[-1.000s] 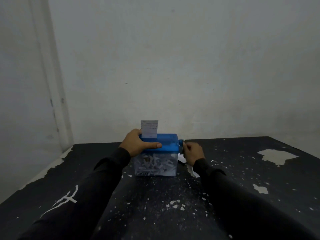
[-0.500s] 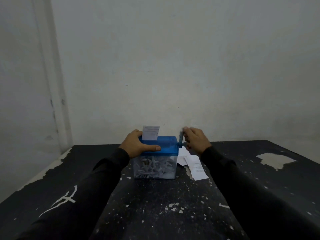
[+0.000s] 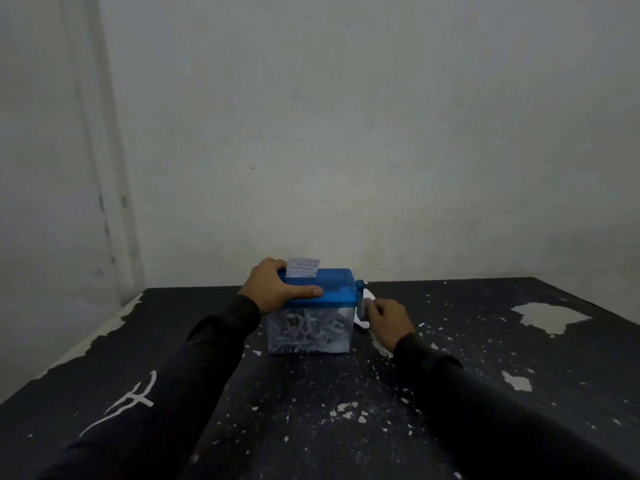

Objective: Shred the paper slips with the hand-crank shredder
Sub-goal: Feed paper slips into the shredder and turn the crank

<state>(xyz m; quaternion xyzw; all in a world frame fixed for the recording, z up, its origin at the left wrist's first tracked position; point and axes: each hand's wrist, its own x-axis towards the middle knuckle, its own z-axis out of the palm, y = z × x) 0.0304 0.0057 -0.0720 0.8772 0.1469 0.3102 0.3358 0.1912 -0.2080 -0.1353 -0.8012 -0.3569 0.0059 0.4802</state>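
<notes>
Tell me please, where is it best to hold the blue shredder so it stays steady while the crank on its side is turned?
Probably grip the blue lid from above, on the side away from the crank. The lid is flat and wide, and the slip stands in its slot. The left hand already holds it so, thumb along the front edge, while the right hand holds the crank.

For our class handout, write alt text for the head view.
A person's left hand grips the blue lid of a shredder while the right hand holds its crank. A slip sticks up from the slot; shreds fill the clear bin, on a black table.
</notes>
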